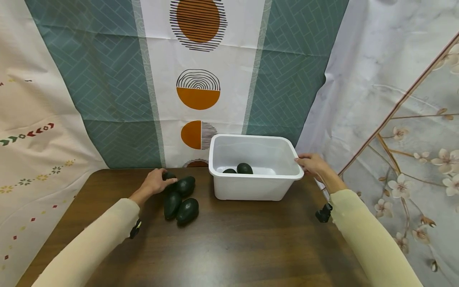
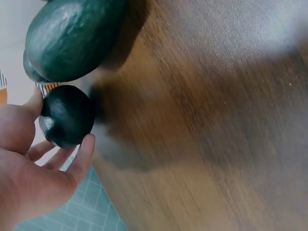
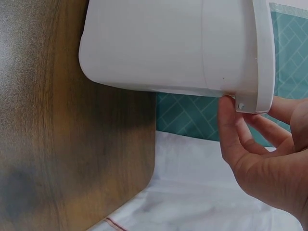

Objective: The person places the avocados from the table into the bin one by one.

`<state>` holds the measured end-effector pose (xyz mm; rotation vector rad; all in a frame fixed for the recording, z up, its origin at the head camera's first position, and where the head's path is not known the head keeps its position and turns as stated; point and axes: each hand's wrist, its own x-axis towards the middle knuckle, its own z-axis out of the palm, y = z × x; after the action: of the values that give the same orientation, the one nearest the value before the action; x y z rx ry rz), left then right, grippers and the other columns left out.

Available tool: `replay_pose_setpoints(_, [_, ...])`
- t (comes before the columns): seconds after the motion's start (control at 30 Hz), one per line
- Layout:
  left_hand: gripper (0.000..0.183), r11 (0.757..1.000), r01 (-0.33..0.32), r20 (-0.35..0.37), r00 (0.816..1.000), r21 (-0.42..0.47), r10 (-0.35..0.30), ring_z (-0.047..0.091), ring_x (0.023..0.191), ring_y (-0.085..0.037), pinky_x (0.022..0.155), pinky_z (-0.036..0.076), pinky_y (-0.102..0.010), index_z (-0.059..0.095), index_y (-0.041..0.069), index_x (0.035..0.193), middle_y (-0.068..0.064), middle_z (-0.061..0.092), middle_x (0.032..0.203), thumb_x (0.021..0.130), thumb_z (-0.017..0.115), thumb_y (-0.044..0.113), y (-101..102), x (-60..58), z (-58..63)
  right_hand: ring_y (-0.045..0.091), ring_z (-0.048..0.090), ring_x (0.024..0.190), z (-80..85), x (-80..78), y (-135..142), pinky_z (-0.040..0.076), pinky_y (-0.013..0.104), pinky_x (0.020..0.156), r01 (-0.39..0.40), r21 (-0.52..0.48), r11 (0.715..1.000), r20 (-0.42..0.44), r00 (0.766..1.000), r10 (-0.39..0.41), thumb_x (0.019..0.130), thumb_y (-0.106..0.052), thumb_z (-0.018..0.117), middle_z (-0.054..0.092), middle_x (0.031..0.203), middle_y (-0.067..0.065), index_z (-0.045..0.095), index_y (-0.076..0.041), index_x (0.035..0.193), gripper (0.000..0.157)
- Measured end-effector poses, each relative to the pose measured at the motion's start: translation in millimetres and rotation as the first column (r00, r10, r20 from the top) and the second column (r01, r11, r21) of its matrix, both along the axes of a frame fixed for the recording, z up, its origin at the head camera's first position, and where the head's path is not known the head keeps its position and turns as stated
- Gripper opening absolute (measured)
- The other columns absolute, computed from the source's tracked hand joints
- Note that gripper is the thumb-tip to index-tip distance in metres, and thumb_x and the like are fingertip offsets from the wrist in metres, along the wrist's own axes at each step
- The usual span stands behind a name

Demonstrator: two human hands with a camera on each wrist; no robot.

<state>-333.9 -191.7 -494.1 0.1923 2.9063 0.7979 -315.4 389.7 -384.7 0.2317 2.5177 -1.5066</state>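
At the table's left, my left hand (image 1: pixel 154 183) has its fingers curled round a dark green avocado (image 2: pixel 67 115). In the head view the hand partly hides this fruit. Close beside it, three more avocados (image 1: pixel 187 211) lie in a cluster on the wood. A white plastic bin (image 1: pixel 249 189) stands upright at the back, right of the cluster. Two avocados (image 1: pixel 245 168) show inside it, one mostly behind the front wall. My right hand (image 1: pixel 313 167) grips the bin's right end, with thumb and fingers on either side of the rim (image 3: pixel 264 62).
The brown wooden table (image 1: pixel 229 243) ends just behind the bin. A patterned cloth (image 1: pixel 199 99) hangs along that back edge. White floral fabric (image 1: pixel 405 159) drapes on the right, and a cream printed cloth (image 1: pixel 39 159) on the left.
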Motion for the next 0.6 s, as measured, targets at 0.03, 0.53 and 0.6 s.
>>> replay_pose_setpoints(0.03, [0.073,1.000,0.011,0.000,1.000,-0.002,-0.011,0.038,0.141,-0.060,0.113,0.038,-0.068,0.045,-0.014,0.150,-0.044,0.039,0.153,0.106,0.065,0.040,-1.2,-0.9,-0.5,0.013,0.066,0.087,0.0,0.2,0.0,0.060,0.030,0.078,-0.001,0.002,1.000,0.000,1.000,0.001,0.111,-0.019,0.055,0.061,0.127,0.024,0.041,0.013,0.152,0.054])
replay_pose_setpoints(0.53, [0.066,0.994,0.106,0.071,0.992,0.008,-0.106,0.040,0.142,-0.058,0.110,0.041,-0.068,0.048,-0.001,0.154,-0.035,0.045,0.155,0.102,0.073,0.031,-6.2,-7.0,-1.1,0.010,0.066,0.082,-3.3,-1.0,0.9,0.060,0.029,0.073,-0.024,-0.025,0.999,-0.022,0.999,0.023,0.111,-0.017,0.056,0.066,0.111,0.014,0.042,0.015,0.149,0.052])
replay_pose_setpoints(0.6, [0.067,0.994,0.107,0.080,0.991,0.012,-0.108,0.040,0.142,-0.058,0.111,0.041,-0.068,0.048,-0.001,0.154,-0.035,0.045,0.155,0.101,0.074,0.031,-6.5,-6.8,0.0,0.011,0.066,0.083,-2.4,-0.9,0.8,0.060,0.029,0.075,-0.021,-0.010,1.000,-0.016,1.000,0.020,0.111,-0.018,0.056,0.065,0.116,0.018,0.042,0.015,0.150,0.053])
